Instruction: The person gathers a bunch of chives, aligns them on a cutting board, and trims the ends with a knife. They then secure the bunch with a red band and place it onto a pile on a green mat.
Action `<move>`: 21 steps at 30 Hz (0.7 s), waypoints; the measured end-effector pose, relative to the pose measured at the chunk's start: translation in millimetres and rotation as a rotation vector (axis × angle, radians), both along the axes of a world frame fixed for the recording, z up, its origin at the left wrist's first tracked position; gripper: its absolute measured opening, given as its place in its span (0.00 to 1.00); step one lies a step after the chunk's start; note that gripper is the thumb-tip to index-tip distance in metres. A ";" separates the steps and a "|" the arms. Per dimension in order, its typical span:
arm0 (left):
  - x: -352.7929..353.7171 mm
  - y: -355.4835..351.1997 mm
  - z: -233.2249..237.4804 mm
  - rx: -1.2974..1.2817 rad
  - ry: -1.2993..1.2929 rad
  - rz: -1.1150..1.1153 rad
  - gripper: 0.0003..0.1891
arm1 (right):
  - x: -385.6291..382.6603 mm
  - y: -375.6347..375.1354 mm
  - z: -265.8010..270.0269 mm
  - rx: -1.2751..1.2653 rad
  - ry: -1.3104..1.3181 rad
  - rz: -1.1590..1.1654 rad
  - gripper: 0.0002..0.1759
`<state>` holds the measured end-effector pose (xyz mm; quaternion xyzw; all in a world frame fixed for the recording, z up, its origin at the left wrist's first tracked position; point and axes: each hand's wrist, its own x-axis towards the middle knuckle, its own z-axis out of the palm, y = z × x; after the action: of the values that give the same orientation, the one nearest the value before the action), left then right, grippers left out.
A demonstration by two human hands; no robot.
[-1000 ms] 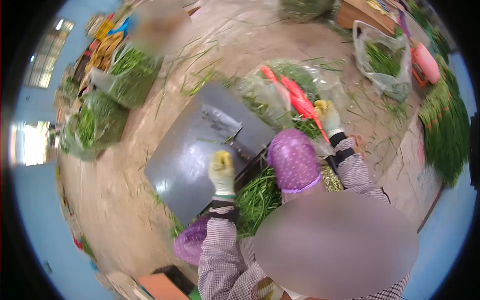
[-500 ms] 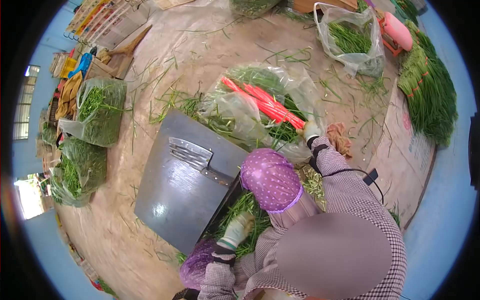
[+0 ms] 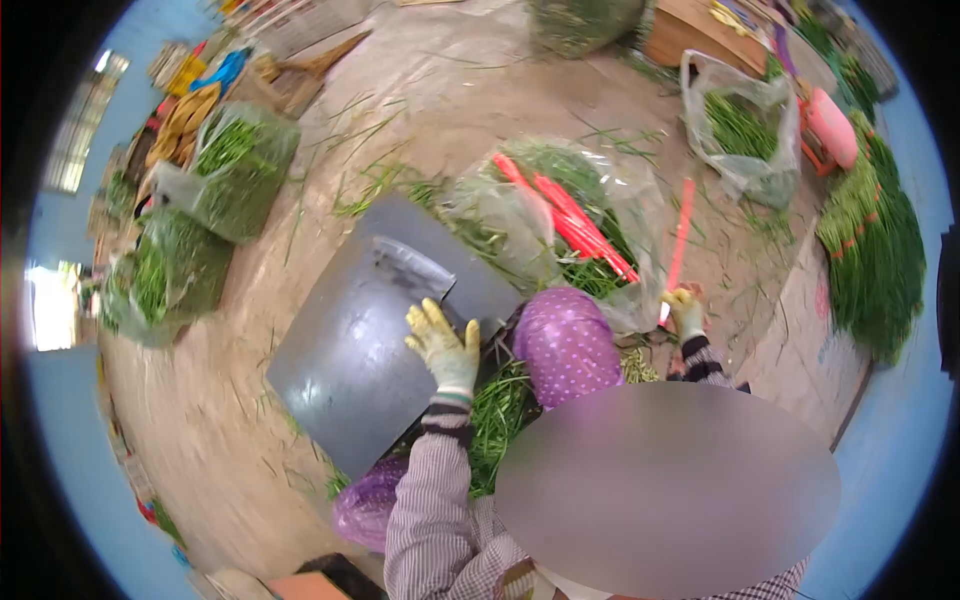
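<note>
My left hand [image 3: 443, 350], in a pale glove, hovers over or rests on a grey metal board [image 3: 340, 350] with its fingers spread and nothing in them. Just beyond its fingertips lies a broad-bladed knife [image 3: 412, 265]. My right hand [image 3: 687, 312], also gloved, is closed on the lower end of a long thin red strip [image 3: 682, 235] that points away from me. To its left, a bundle of red strips [image 3: 578, 225] lies on an open clear plastic bag [image 3: 500, 215] of greens. Cut green stalks [image 3: 500, 415] lie beside the board, near my left forearm.
Filled bags of greens [image 3: 240, 180] stand at the left. Another open bag [image 3: 745, 125] sits at the back right, near a pink stool [image 3: 830, 128]. Tied green bundles [image 3: 875, 250] line the right side. Loose stalks litter the floor.
My left hand has lifted from the cut stalks and moved over the board, fingers spreading. My right hand has left the bundle, moved right, and now holds one red strip. The view has shifted.
</note>
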<state>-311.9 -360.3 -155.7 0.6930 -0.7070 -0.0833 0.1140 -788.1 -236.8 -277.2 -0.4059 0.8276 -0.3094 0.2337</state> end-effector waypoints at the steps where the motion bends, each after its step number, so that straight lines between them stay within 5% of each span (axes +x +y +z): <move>1: -4.9 -7.0 1.0 -0.043 -0.005 0.009 0.49 | -14.0 8.2 -25.8 -0.113 -0.236 -0.106 0.10; 8: -22.3 -62.5 21.3 0.127 -0.035 0.099 0.52 | 24.7 -48.5 115.5 -0.495 -0.010 0.046 0.09; 10: -15.1 -52.2 27.4 0.104 0.076 0.115 0.51 | 68.5 -79.4 194.0 -0.580 0.049 0.114 0.09; 12: -9.4 -22.4 43.8 -0.109 0.238 0.114 0.43 | 140.2 -102.1 286.8 -0.594 -0.035 0.253 0.08; 14: 4.4 12.6 89.4 -0.281 0.853 -0.036 0.23 | 203.8 -110.1 340.1 -0.561 -0.072 0.492 0.07; 18: 24.7 102.1 189.6 -0.466 1.205 0.141 0.20 | 336.2 -93.7 355.0 -0.267 -0.477 1.042 0.06; 21: 62.8 149.1 180.6 -0.431 1.450 0.370 0.15 | 412.2 -49.6 309.5 0.095 -0.781 1.244 0.06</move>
<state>-249.1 -211.2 25.0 0.5346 -0.3294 -0.3561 0.6920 -375.9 -286.4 32.3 -0.6501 0.3133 -0.2054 0.6611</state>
